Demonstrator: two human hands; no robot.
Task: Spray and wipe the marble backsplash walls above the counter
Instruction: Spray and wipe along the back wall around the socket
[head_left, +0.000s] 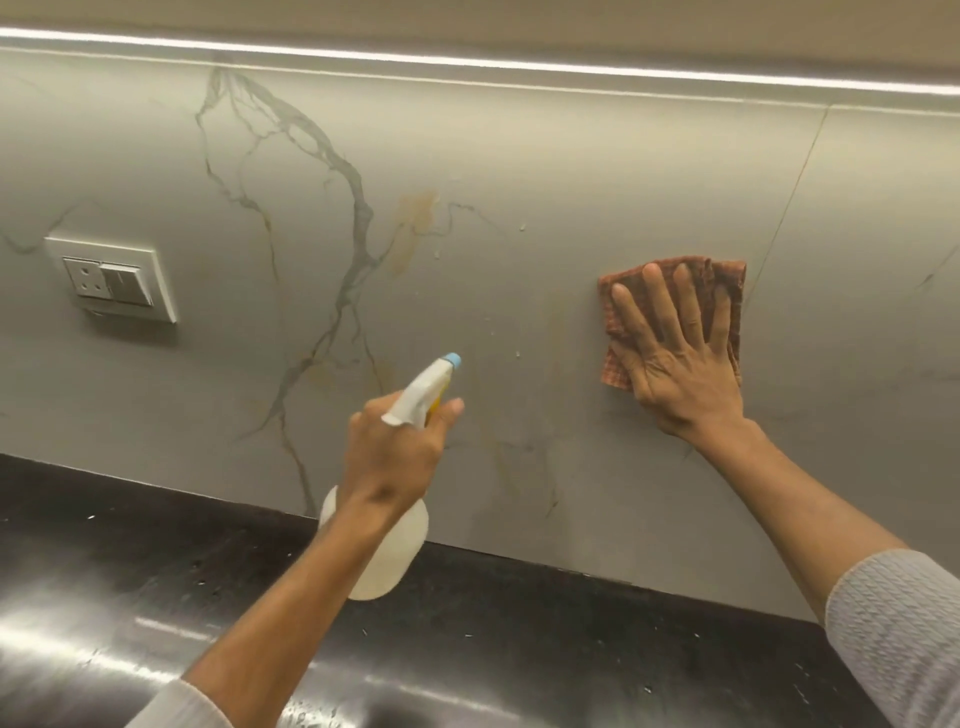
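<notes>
— Marble wall above the counter: hard, slick, droplets on it. The cloth?
— Soft, limp. The right hand presses it flat there, fingers spread. The left hand grips the bottle by its neck: light plastic, likely slippery when wet.

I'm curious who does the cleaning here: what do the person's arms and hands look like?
The left hand and the right hand are bare: no gloves, no ring or watch showing. The right sleeve is a pale grey knit with a raised pattern, ending partway up the forearm. Of the left sleeve only a pale edge shows at the bottom.
</notes>
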